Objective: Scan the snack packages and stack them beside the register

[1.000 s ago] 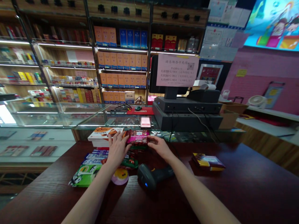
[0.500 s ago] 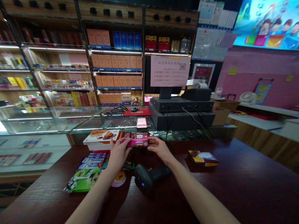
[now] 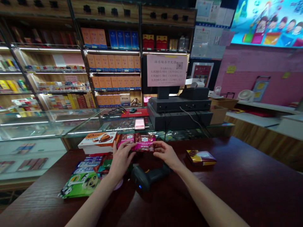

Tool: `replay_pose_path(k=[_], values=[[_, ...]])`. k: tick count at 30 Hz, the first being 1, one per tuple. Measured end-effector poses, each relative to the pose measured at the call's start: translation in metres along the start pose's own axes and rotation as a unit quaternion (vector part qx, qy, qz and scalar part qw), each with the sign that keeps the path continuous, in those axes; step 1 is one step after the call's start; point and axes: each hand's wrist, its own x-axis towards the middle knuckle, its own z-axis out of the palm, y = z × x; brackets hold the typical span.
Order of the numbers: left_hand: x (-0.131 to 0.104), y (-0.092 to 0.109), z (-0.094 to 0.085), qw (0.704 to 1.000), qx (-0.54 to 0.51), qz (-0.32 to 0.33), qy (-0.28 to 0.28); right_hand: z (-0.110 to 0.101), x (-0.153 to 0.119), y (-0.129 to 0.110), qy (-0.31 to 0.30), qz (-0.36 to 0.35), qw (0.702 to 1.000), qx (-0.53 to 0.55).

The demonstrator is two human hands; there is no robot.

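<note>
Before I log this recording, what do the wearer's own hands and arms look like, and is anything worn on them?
The left hand and right hand are ungloved, and no ring, watch or bracelet can be made out. The left forearm and right forearm narrow toward the wrists; no sleeve shows on either.

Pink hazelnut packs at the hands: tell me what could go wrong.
The pink hazelnut packs, side by side at the left hand and right hand, might slip apart. The black scanner lies between the forearms, so either could knock it. The left forearm could nudge the green panda pack.
</note>
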Motion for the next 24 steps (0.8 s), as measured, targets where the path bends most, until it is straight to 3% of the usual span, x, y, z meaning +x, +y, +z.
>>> replay_pose_path(k=[14, 24], values=[[-0.011, 0.013, 0.011, 0.997, -0.013, 0.071, 0.034, -0.019, -0.025, 0.003, 0.016, -0.037, 0.998, -0.045], [-0.019, 0.011, 0.004, 0.991, -0.029, 0.110, 0.064, -0.020, -0.030, -0.002, 0.019, -0.149, 0.971, -0.185]])
